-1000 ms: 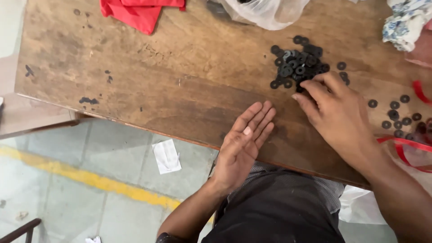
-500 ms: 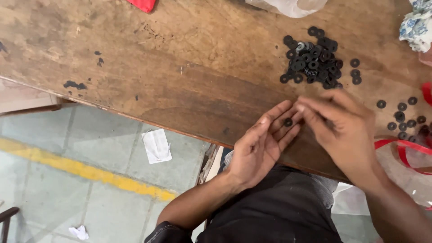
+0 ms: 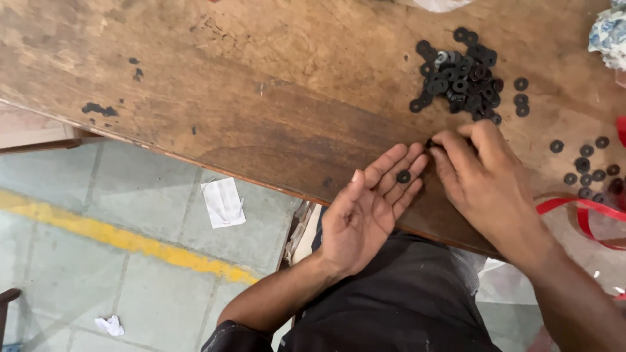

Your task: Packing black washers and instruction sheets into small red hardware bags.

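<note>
While one small black washer lies on the fingers of the left hand, that hand is held flat and palm up at the near edge of the wooden table, its fingers spread loosely and closed on nothing. Just beside it, the right hand rests palm down on the tabletop, its fingertips drawn together close to the tips of the left fingers; something dark shows under them, but I cannot tell whether they pinch a washer. Beyond the right hand sits a heap of black washers, with a few strays around its edges. A second, thinner scatter of washers lies to the right, near a red strap that loops across the table edge. At the far right corner a piece of blue-and-white patterned cloth pokes into view, and a scrap of pale plastic bag shows at the top edge. Down below the table, on the grey tiled floor, a small white rectangular paper slip lies flat near a yellow painted stripe, and a crumpled white scrap sits farther out towards the lower left.
</note>
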